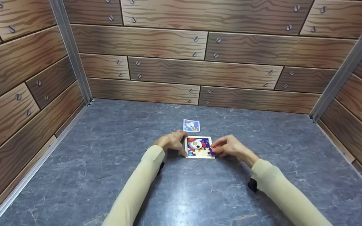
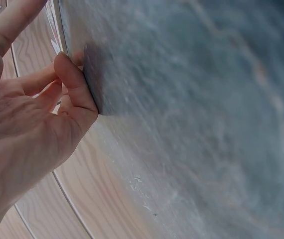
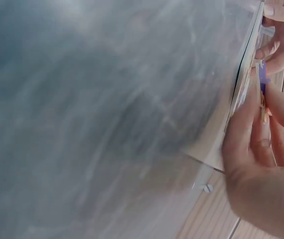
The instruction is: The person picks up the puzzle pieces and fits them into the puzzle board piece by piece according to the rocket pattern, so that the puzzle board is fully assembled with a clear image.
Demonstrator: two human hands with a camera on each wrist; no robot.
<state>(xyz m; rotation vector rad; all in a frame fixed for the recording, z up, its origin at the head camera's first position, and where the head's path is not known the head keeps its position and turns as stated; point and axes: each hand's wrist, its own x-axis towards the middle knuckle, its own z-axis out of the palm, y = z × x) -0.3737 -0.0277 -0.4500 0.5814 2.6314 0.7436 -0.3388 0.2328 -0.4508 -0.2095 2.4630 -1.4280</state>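
Note:
A small jigsaw puzzle tray (image 1: 203, 157) with a pale frame lies on the table in the head view. Pieces of a red, white and purple cartoon picture fill its upper part and left side, while the lower middle shows bare pale board. My left hand (image 1: 172, 141) grips the tray's left side, thumb by the near corner and fingers by the far one. Between thumb and fingertips, my right hand (image 1: 230, 147) pinches a purple puzzle piece (image 3: 262, 74) over the tray's right edge. That piece stands tilted in the right wrist view.
Just beyond the tray lies a picture card (image 1: 191, 125) with a similar cartoon. The grey marbled table (image 1: 130, 125) is bordered by wood-patterned walls (image 1: 162, 91) at the back and both sides, with metal strips (image 1: 71, 50) in the corners.

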